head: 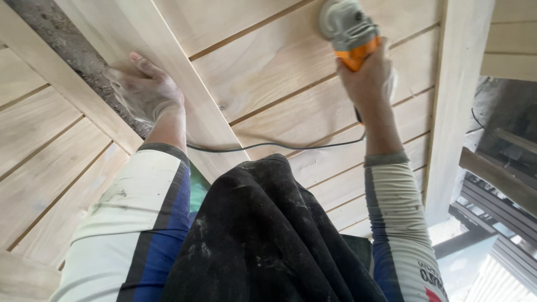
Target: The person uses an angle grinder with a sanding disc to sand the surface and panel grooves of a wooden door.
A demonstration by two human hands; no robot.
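Sanding step: am gripping orange sander [348, 29] at 1 o'clock in right hand [366, 75]; left hand [142, 89] pressing open on wooden door panel [268, 72]. Next: steady, even passes.

Item: pale wood panel assy [291, 67], slatted boards w/ narrow dark grooves running diag, fills most of frame from upper centre to lower right.
- Raised frame rail [168, 61], diag from top centre-left to mid frame; second rail [456, 100] near-vertical at right.
- Further slatted section [39, 151] at left, grooves same direction; thin rail [61, 78] along its upper edge.
- Directly on it: left hand [142, 89] flat on the rail, upper left; orange-grey sander [347, 28] pressed to boards, top centre-right, held by right hand [369, 75]; black cord [279, 145] lying across boards, mid frame.
- Surface dusty, knot nr centre.
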